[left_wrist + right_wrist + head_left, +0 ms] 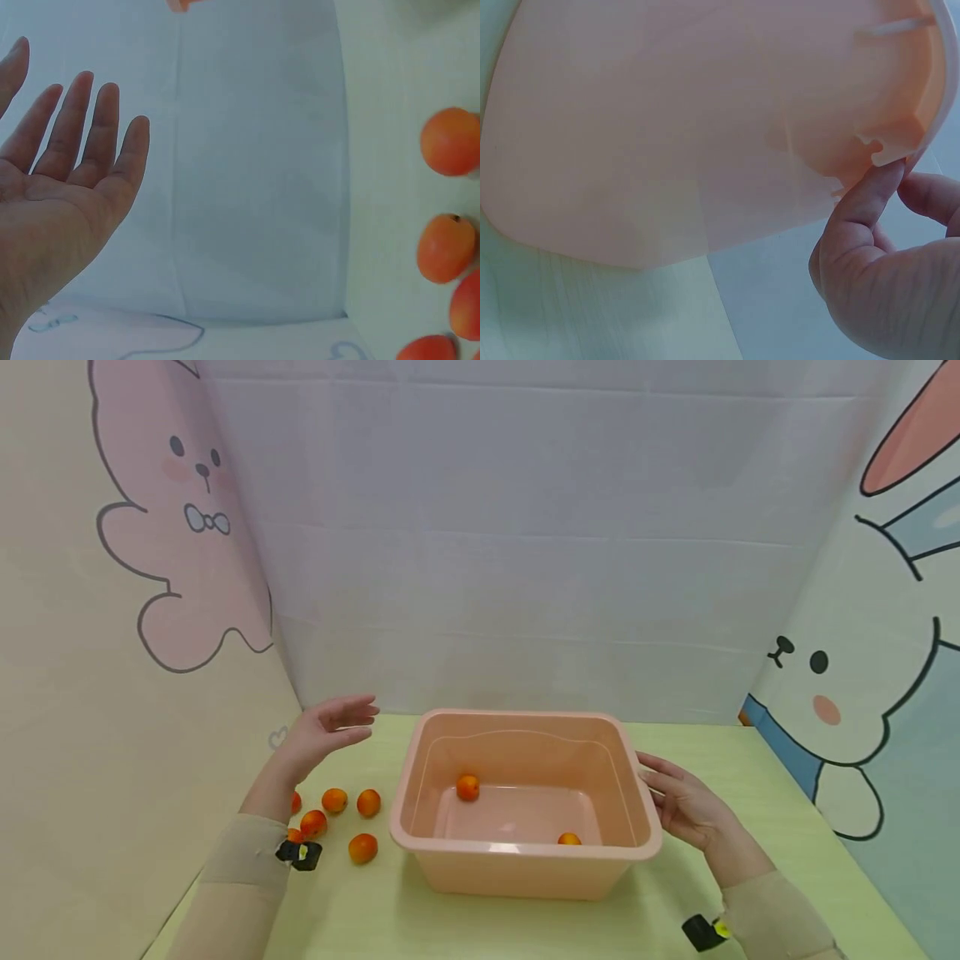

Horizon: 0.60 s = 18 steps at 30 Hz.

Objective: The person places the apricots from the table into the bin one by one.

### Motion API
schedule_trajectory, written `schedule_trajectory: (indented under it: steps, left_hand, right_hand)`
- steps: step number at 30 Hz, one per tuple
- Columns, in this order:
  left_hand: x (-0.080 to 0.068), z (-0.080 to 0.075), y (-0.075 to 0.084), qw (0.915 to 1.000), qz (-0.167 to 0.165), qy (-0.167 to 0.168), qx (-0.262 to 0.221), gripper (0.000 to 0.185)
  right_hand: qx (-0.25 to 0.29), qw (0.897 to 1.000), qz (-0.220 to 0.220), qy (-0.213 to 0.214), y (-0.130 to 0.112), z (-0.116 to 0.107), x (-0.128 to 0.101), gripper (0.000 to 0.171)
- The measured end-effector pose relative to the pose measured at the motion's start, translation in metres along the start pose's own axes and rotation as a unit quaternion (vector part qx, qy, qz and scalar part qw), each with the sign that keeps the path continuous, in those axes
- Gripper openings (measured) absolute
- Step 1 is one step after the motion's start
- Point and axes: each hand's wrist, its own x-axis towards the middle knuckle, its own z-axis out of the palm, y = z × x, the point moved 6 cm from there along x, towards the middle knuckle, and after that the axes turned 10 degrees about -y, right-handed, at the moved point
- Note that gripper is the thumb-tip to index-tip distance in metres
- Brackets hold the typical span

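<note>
A peach-coloured plastic basin (525,872) stands on the table. Inside it lie two small orange-red fruits, one by the left wall (467,787) and the other partly hidden behind the front rim (569,839). My right hand (686,802) holds the basin's right rim; in the right wrist view a curled finger (866,199) reaches under the lip, the thumb close beside it. My left hand (333,731) hovers at the basin's far left, holding nothing, its fingers extended and spread in the left wrist view. Several similar fruits (363,848) lie left of the basin, some partly behind the left forearm.
The pale yellow-green table (480,931) meets a white sheet (525,568) at the back. Side panels carry a pink cartoon animal (202,568) on the left and a white rabbit (840,710) on the right. Each wrist wears a small black device.
</note>
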Motion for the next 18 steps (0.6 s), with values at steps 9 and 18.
schedule_trajectory:
  steps: [9, 18]
  left_hand:
    - [-0.042, -0.029, -0.056, 0.9952, -0.036, 0.083, 0.036, 0.058]
    - [-0.070, -0.038, -0.098, 0.9873, -0.083, 0.130, 0.039, 0.063]
  right_hand:
    - [-0.003, 1.000, 0.006, 0.015, -0.001, 0.000, -0.001, 0.027]
    - [0.005, 1.000, 0.014, 0.020, -0.001, 0.000, -0.001, 0.024]
